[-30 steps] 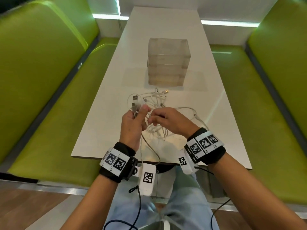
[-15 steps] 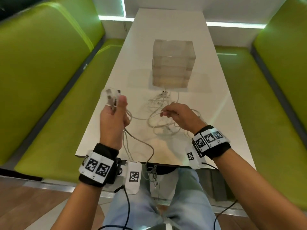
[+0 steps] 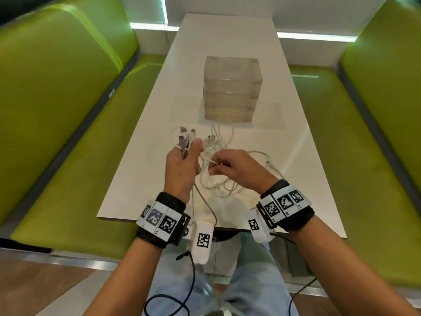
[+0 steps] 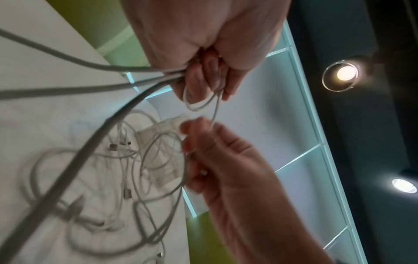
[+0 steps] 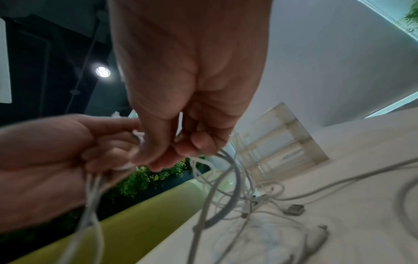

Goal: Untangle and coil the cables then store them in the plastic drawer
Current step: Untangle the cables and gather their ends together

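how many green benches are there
2. One bench runs along the left side of the table, the other bench along its right side. Nothing in view suggests more.

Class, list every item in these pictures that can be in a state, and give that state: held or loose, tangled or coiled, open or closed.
left hand: grips a bunch of cable ends.
right hand: pinches one thin white strand.
cables: tangled, not coiled, partly lying on the table.
plastic drawer unit: upright on the table, all drawers closed.
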A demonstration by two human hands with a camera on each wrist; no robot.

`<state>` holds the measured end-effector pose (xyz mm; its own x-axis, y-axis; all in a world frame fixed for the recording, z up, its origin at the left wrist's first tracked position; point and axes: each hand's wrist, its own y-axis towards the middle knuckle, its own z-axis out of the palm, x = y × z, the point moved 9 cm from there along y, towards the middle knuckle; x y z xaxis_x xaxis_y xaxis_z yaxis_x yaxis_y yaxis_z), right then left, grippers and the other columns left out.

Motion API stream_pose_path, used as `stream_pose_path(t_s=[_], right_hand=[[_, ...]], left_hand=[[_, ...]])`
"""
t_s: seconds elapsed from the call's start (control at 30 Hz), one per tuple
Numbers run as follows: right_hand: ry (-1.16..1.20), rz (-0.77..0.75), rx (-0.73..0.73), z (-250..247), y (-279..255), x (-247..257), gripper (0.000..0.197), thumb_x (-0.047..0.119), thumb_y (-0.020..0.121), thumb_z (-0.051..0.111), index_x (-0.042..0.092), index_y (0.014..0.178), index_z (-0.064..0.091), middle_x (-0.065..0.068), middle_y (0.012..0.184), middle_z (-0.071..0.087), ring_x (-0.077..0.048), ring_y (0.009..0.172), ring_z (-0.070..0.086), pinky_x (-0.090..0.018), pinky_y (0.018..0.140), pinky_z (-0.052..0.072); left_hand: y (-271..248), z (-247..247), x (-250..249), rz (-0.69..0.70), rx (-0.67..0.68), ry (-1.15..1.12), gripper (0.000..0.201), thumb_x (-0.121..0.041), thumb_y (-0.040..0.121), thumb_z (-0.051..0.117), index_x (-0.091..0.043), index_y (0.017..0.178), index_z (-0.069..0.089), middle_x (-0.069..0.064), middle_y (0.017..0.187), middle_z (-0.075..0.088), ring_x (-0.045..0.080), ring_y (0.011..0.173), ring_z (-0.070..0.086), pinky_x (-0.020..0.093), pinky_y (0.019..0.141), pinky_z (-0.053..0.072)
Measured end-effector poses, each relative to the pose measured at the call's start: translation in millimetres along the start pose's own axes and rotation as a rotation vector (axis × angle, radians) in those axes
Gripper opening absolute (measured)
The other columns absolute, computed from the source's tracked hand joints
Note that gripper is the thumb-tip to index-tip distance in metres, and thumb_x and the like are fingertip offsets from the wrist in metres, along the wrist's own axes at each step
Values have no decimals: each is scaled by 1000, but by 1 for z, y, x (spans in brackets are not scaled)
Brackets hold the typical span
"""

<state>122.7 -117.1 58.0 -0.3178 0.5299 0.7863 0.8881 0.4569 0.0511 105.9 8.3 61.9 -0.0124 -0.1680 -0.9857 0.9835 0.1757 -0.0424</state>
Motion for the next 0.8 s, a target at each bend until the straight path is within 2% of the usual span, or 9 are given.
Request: stream_pose_path(t_s=[0.13,0.23,0.3,0.37,0.47,0.53,0.67,0.73,0.8], right_hand=[[-31,113,-38,-6,5,-37,7,11,87,63,7,86,68,6,77,61,2,69,54,-18,67,40],[-8,150,-82,-12,9,-56,10,4,88,59,3,89,69,0,83,64,4,68,57,-14,67,41],[58,160,-121,-16,11,-61,16,-5,88,53,-1,93,68,-2,86,66,13,68,59,-7,65,43],[42,120,-153,-19,13,-54,15,-5,88,56,-3,94,70,7,79,63,17,67,56,-4,65,41],[-7,1,-169,-21,14,-28,13,3,87,61,-1,93,72,16,73,55,14,69,54,-4,66,38],[1,-63,-163,-21,12,-10,13,6,89,60,2,91,72,15,71,56,9,68,55,-6,66,38],[-17,-114,-95,-21,5,11,17,4,90,53,4,92,70,6,69,59,2,66,53,-10,66,41],[-6,-107,-47,-20,1,13,14,4,90,55,3,90,70,11,70,60,4,68,55,-10,67,43],[3,-110,30,-9,-2,16,11,8,88,62,0,82,67,5,72,63,-1,68,56,-13,66,44]], left_hand=[[-3,-19,-24,70,-44,-143,29,-21,97,50,-13,69,52,-14,44,28,5,42,21,20,43,24],[-4,-39,-38,109,-100,-241,30,-21,99,49,-13,69,51,-11,45,27,5,43,20,20,43,22],[-3,-49,-39,112,-123,-213,30,-22,98,49,-14,70,52,-12,46,28,6,43,20,20,43,22],[-1,-49,-33,96,-117,-64,27,-25,97,52,-17,71,53,-12,48,34,5,43,25,20,43,25],[-1,-29,-16,92,-30,260,24,-31,94,56,-19,74,56,-2,57,43,9,50,33,25,49,30],[-2,-12,-2,74,51,365,24,-36,90,61,-20,73,56,-6,56,42,10,51,33,27,51,30],[-3,6,13,-9,135,268,27,-33,82,71,-7,84,61,-15,48,40,3,44,32,17,46,29],[-4,7,19,-76,137,156,30,-33,81,70,-6,81,59,-15,46,39,4,43,29,17,45,27],[-6,8,23,-143,134,49,32,-37,80,68,-6,77,59,-9,49,38,7,45,27,20,45,25]])
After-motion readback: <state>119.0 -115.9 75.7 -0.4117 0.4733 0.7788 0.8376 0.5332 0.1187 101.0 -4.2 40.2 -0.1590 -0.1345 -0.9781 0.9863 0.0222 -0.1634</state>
